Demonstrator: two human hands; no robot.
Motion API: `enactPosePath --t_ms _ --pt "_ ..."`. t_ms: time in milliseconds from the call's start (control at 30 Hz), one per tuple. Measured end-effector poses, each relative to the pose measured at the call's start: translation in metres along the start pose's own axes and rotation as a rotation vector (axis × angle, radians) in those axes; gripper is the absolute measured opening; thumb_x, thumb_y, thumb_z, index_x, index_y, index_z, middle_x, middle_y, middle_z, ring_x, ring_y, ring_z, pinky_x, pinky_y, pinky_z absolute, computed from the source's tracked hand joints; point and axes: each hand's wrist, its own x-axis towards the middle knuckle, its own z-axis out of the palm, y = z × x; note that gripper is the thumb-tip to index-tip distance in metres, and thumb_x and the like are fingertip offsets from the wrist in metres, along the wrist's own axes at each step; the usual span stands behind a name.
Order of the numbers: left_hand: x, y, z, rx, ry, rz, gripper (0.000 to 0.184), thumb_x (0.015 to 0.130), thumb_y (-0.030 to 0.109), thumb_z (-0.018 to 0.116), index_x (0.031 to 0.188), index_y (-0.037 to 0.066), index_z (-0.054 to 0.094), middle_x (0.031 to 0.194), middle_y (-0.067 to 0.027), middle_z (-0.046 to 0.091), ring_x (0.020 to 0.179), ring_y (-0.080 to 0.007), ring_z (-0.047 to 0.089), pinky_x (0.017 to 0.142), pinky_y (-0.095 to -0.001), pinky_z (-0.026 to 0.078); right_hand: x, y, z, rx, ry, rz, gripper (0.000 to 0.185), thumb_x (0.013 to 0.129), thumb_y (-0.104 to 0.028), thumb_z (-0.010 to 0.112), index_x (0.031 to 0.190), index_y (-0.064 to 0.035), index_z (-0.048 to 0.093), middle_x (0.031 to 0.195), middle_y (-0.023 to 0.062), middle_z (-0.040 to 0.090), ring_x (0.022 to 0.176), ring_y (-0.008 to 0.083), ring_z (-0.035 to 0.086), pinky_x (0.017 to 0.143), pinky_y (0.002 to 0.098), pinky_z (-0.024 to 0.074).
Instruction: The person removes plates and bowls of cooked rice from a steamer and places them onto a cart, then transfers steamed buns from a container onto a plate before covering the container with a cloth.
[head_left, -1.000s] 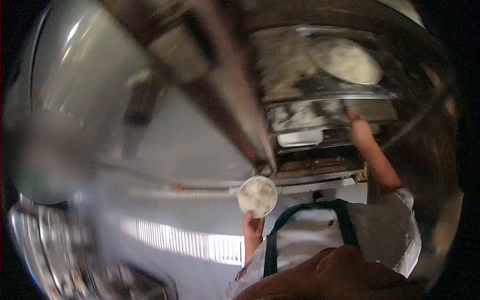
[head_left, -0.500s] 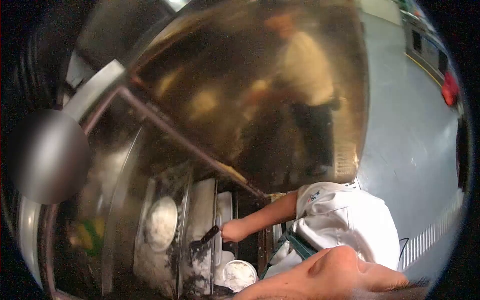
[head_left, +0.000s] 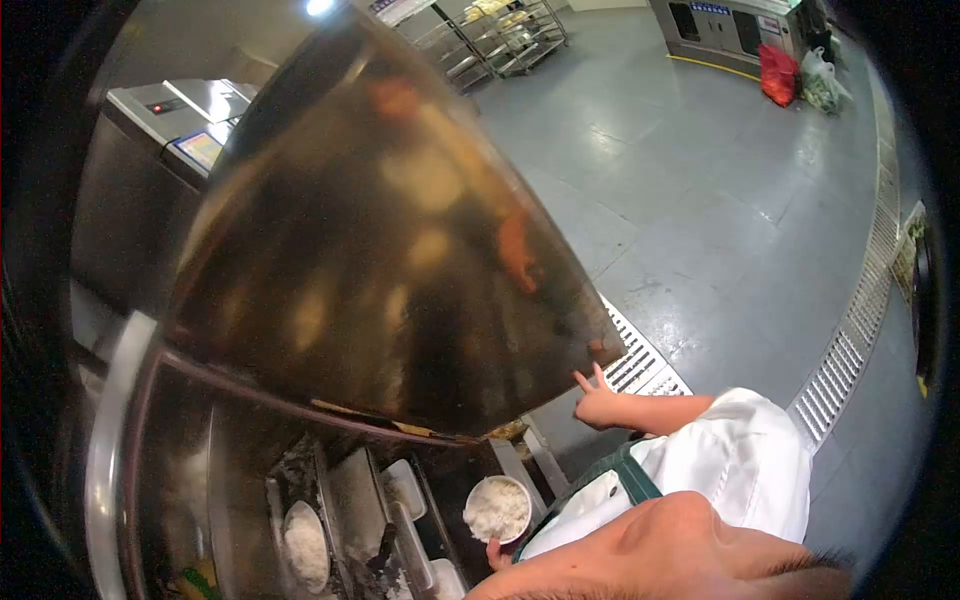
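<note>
In the head view, my left hand (head_left: pixel 497 556) grips the rim of a white bowl (head_left: pixel 524 530), near the bottom centre. The white food heaped inside looks like cooked rice (head_left: pixel 495 505). Most of the left hand and its arm is hidden behind my face. My right hand (head_left: pixel 597 404), fingers stretched out, is at the lower corner of a dark, shiny metal door (head_left: pixel 400 260); whether the fingertips touch it I cannot tell. Inside the cabinet below, a black-handled tool (head_left: pixel 383 545) lies on a pan, its working end hard to make out.
The cabinet holds an oval dish of white food (head_left: pixel 306 548) and white tubs (head_left: pixel 403 488). A metal floor grate (head_left: pixel 640 360) lies beyond the door corner. Farther off stand wire racks (head_left: pixel 515 35), a metal counter (head_left: pixel 725 30), a red bag (head_left: pixel 778 75) and a clear bag (head_left: pixel 822 85).
My right hand has let go of the black-handled tool and moved out of the cabinet to the door's corner. The bowl now shows my left hand on it. The view has turned, showing more floor.
</note>
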Motion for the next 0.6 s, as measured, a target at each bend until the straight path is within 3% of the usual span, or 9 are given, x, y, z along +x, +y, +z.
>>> enactPosePath --t_ms 100,267,367,400,433,600 --pt "0.005 -0.028 0.032 0.01 -0.059 -0.078 0.054 0.075 0.019 0.057 0.121 0.001 0.038 0.12 -0.0151 0.045 0.108 -0.0277 0.046 0.093 -0.0399 0.037 -0.031 0.032 0.024 0.942 0.183 -0.004 0.039 0.075 -0.004 0.053 0.113 -0.0128 0.052 0.092 0.0106 0.062 0.089 0.0241 0.059 0.078 0.0342 0.0455" --pt "0.03 -0.078 0.092 0.024 -0.176 -0.2 0.055 0.075 0.02 0.057 0.122 0.001 0.037 0.12 -0.0152 0.045 0.108 -0.0278 0.046 0.093 -0.0404 0.037 -0.088 0.09 -0.004 1.251 0.467 0.268 0.044 0.079 -0.001 0.047 0.122 -0.0092 0.041 0.093 0.0169 0.06 0.063 0.0203 0.062 0.063 0.0303 0.0489" --pt "0.045 -0.114 0.143 0.016 -0.24 -0.263 0.056 0.074 0.021 0.058 0.123 0.001 0.037 0.121 -0.0152 0.045 0.109 -0.0279 0.046 0.094 -0.0407 0.037 -0.118 0.145 -0.017 1.36 0.601 0.211 0.05 0.075 0.009 0.043 0.122 -0.0073 0.041 0.102 0.0172 0.058 0.076 0.0202 0.063 0.067 0.029 0.0493" --pt "0.044 -0.125 0.177 0.009 -0.259 -0.288 0.057 0.074 0.021 0.058 0.123 0.001 0.036 0.121 -0.0152 0.045 0.109 -0.0279 0.046 0.094 -0.0408 0.037 -0.133 0.174 -0.037 1.379 0.686 0.164 0.051 0.073 0.012 0.041 0.121 -0.0043 0.041 0.104 0.0176 0.057 0.087 0.0206 0.061 0.075 0.0287 0.0482" --pt "0.05 -0.14 0.193 0.004 -0.282 -0.312 0.057 0.074 0.021 0.058 0.123 0.001 0.036 0.121 -0.0152 0.045 0.109 -0.0279 0.046 0.094 -0.0409 0.036 -0.147 0.198 -0.042 1.412 0.621 0.184 0.051 0.072 0.014 0.039 0.12 -0.0007 0.04 0.104 0.0179 0.057 0.096 0.0212 0.057 0.081 0.0285 0.046" --pt "0.067 -0.203 0.281 -0.072 -0.362 -0.419 0.062 0.071 0.019 0.061 0.124 0.001 0.034 0.119 -0.0158 0.046 0.108 -0.0274 0.046 0.094 -0.0409 0.037 -0.222 0.287 -0.104 1.661 0.769 0.148 0.046 0.077 0.009 0.041 0.122 0.0003 0.038 0.105 0.018 0.056 0.101 0.0217 0.054 0.087 0.0303 0.0422"
